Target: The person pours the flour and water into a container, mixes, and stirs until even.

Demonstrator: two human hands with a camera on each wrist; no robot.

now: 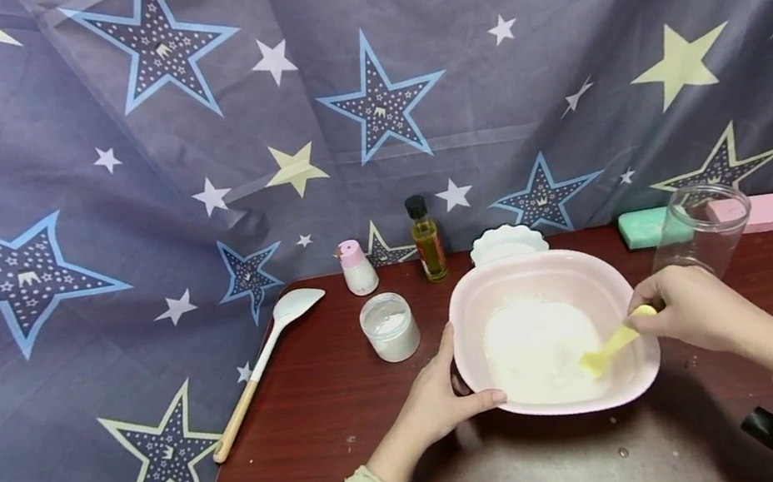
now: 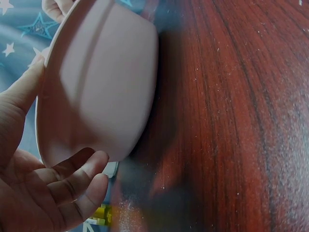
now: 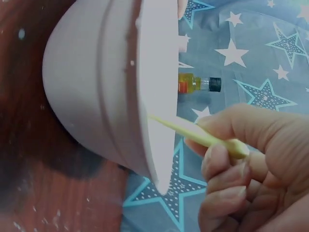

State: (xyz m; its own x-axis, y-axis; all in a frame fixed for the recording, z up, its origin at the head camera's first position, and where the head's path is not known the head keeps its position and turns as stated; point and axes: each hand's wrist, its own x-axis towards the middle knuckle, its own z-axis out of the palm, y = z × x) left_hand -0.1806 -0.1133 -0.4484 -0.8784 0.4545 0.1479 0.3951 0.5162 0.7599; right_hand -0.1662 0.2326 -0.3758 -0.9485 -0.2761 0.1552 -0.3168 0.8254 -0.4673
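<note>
Fingers (image 1: 657, 299) pinch yellow spoon (image 1: 612, 348) in flour-filled pink bowl (image 1: 550, 270).

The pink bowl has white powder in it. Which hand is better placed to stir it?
Probably the right hand: its fingers already pinch the yellow spoon, tip in the white powder. The left hand grips the pink bowl.
</note>
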